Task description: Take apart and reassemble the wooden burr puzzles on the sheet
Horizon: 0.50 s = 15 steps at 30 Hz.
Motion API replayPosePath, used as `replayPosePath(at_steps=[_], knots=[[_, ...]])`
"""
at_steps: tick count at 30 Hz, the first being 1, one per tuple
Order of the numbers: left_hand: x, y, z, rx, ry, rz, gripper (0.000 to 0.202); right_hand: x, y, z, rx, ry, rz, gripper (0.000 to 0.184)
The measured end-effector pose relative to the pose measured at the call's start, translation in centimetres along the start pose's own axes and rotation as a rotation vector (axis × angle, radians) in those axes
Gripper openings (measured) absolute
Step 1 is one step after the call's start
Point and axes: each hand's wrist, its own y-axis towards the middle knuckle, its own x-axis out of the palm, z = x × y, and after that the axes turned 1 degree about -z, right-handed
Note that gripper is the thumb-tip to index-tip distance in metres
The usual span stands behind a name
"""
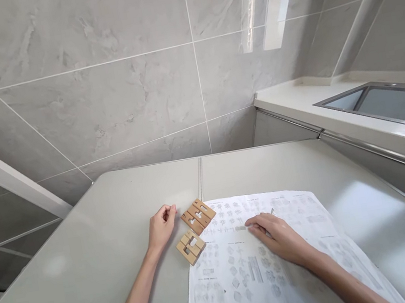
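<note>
My left hand (161,225) rests on the table with its fingers curled in, and nothing shows in them. Just right of it lie flat wooden puzzle pieces (190,222) with cut-out slots, side by side in a slanted row. Closer to me, a square arrangement of lighter wooden puzzle pieces (187,252) has gaps in its middle. Both groups overlap the left edge of a large printed sheet (238,249) with rows of small diagrams. Over this paper, my right hand (273,235) has its fingers stretched out, fingertips near the diagrams in the sheet's upper middle.
The pale table (125,200) has a seam running across its top. Grey tiled wall (132,101) rises behind it. On the right stand a white counter (291,103) and an inset sink (403,100). A white-framed door (9,178) is at the left.
</note>
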Motion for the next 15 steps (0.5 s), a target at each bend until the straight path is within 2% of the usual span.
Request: replayPosePath(at_steps=[15], knots=[[-0.15, -0.48, -0.36, 0.095, 0.054, 0.029, 0.046, 0.64, 0.29, 0.06, -0.066, -0.028, 0.019, 0.026]])
